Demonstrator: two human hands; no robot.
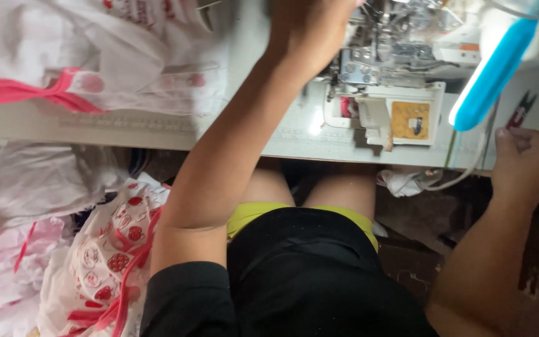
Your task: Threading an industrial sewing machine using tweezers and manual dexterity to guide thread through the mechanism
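My left hand (pixel 310 28) reaches far across the sewing table (pixel 157 128) to the top edge of the view, just left of the sewing machine (pixel 394 81); its fingers are cut off, so I cannot see whether it holds anything. My right hand (pixel 525 159) rests as a loose fist on the table's near right edge, beside small red thread snips (pixel 522 109). Nothing shows inside that fist. White cloth with red print and pink trim (pixel 88 62) lies on the table to the left of my left arm.
A blue and white lamp tube (pixel 491 75) hangs over the machine's right side. More printed white and pink garments (pixel 95 262) are heaped below the table at my left. White cords (pixel 463 178) dangle off the table's front edge. My knees sit under the table.
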